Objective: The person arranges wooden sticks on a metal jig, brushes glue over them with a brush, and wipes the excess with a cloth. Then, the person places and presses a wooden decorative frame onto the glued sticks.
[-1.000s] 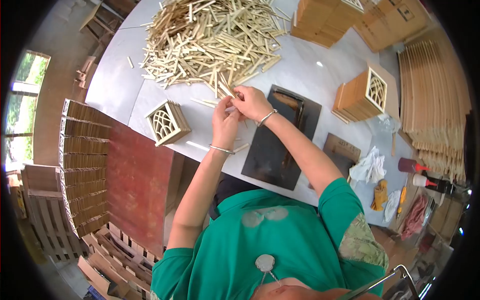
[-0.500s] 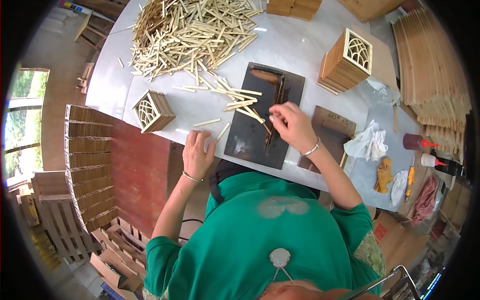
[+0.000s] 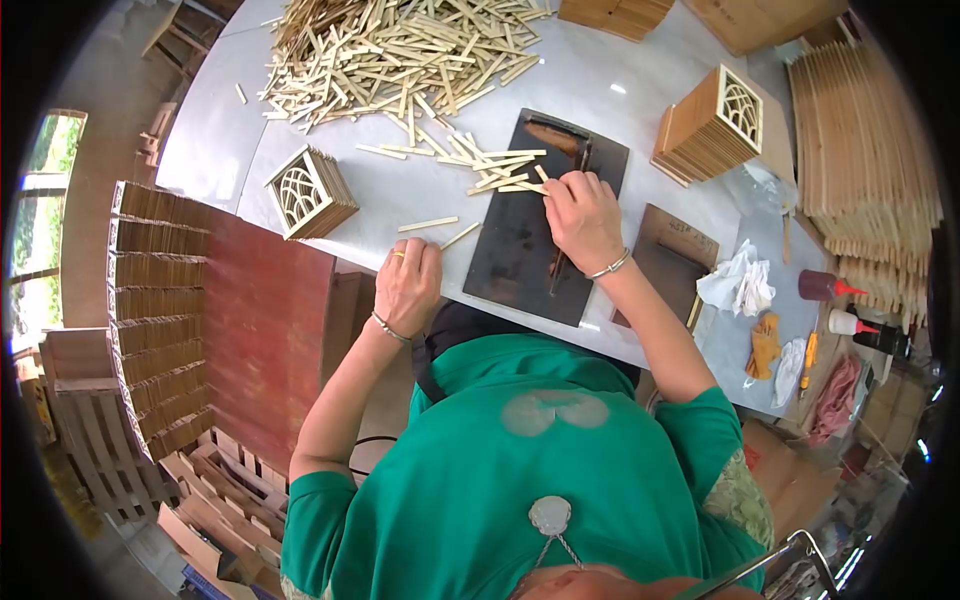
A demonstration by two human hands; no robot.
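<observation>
Over the black plate, my right hand is closed, fingers bent down by the dark raised strip. Whatever it holds is hidden beneath the fingers. Ends of light wooden sticks lie close to its fingertips, partly on the plate. At the table's front edge, the fingers of my left hand are drawn together at the lower end of a single wooden stick. Another loose stick lies just beyond that hand.
A large heap of sticks covers the back of the table. Stacks of wooden lattice frames stand left and right. A brown board, white cloth, glue bottles and an orange glove lie to the right.
My right hand has moved away from me along the plate. My left hand's fingers have come together at the stick, which has turned slightly. The whole view has shifted a little.
</observation>
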